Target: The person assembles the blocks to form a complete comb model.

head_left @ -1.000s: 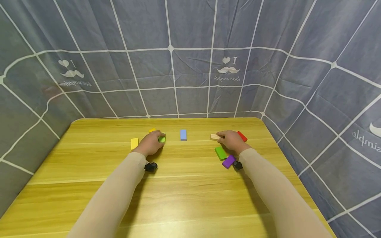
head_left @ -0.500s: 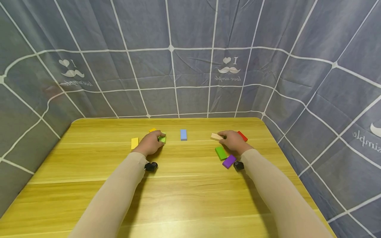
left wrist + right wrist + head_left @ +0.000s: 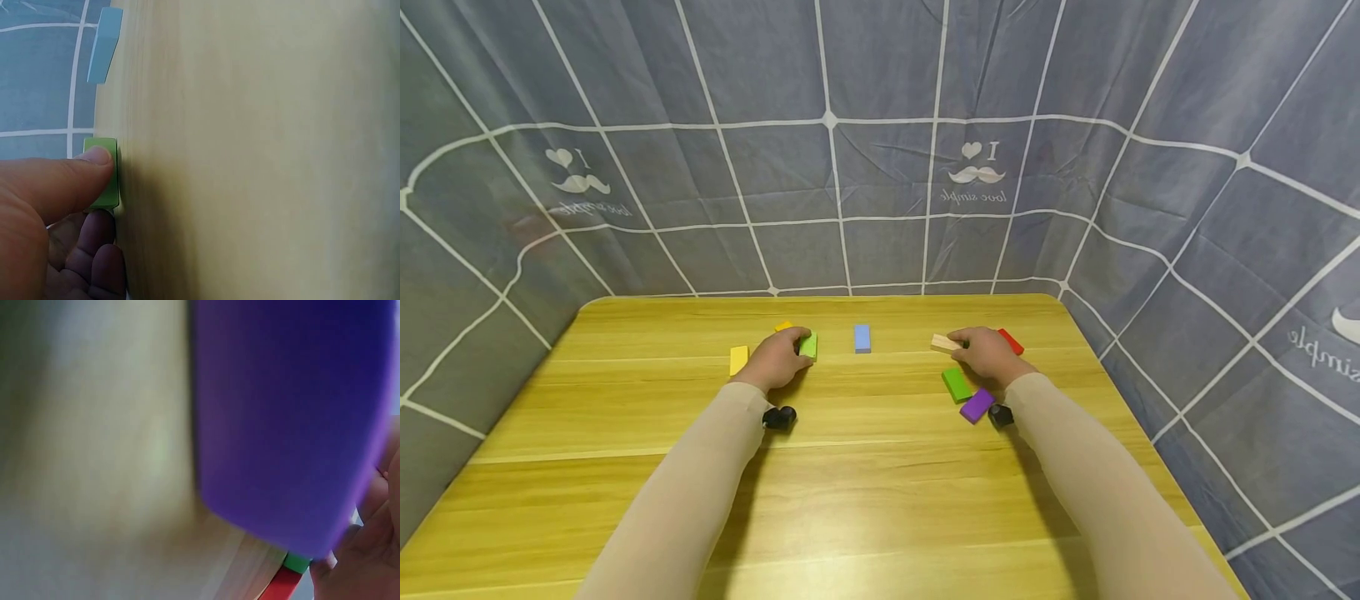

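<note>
On the left in the head view, my left hand (image 3: 775, 360) holds a light green block (image 3: 808, 345). In the left wrist view the thumb lies on that block's face, with curled fingers at its lower end. My right hand (image 3: 988, 354) grips the right end of a plain wooden block (image 3: 944, 343); the fingertips partly cover it. Below that hand lie a green block (image 3: 957, 387) and a purple block (image 3: 977, 406), and a red block (image 3: 1011, 342) sits behind it. The purple block (image 3: 287, 425) fills much of the right wrist view and hides most of the hand's work.
A blue block (image 3: 862, 339) lies between the two hands. One yellow block (image 3: 739, 360) is left of the left hand; another yellow-orange block (image 3: 783, 327) peeks out behind it. The wooden table (image 3: 865, 500) ends at a grey gridded curtain (image 3: 880, 175).
The wooden block has turned slightly, its left end now farther back. My left fingers have shifted a little left, showing more of the light green block. Other blocks have stayed put.
</note>
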{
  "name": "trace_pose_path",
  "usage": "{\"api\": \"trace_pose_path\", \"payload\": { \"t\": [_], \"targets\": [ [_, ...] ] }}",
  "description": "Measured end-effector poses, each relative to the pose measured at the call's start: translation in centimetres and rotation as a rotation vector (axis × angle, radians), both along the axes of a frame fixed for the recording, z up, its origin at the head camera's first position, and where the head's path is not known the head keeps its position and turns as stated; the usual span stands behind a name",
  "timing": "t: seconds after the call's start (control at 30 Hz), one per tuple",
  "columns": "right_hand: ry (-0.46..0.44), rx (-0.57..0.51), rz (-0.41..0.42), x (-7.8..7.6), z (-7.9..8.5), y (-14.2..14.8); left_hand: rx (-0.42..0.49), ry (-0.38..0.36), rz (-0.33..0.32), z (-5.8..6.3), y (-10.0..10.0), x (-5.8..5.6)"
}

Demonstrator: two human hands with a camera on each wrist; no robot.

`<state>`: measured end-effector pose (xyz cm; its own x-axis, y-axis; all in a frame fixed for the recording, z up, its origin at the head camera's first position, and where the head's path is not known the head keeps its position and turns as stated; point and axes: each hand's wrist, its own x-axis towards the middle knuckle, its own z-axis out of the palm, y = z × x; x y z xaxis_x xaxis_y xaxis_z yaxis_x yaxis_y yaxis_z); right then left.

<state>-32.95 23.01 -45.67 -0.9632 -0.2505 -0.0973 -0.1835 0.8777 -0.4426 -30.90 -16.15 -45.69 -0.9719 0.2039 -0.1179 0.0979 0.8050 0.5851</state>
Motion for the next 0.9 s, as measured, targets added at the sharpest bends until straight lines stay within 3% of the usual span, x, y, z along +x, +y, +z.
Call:
{"api": "trace_pose_path", "payload": {
  "t": [0.57,0.9],
  "targets": [
    [-0.022,0.034,-0.006,-0.16,0.31,-0.02,-0.033,-0.03,-0.012,0.29,-0.13,-0.45],
    [-0.026,0.018,-0.009,0.06,0.34,0.0,0.01,-0.031,-0.004,0.09,-0.07,-0.43]
  ]
}}
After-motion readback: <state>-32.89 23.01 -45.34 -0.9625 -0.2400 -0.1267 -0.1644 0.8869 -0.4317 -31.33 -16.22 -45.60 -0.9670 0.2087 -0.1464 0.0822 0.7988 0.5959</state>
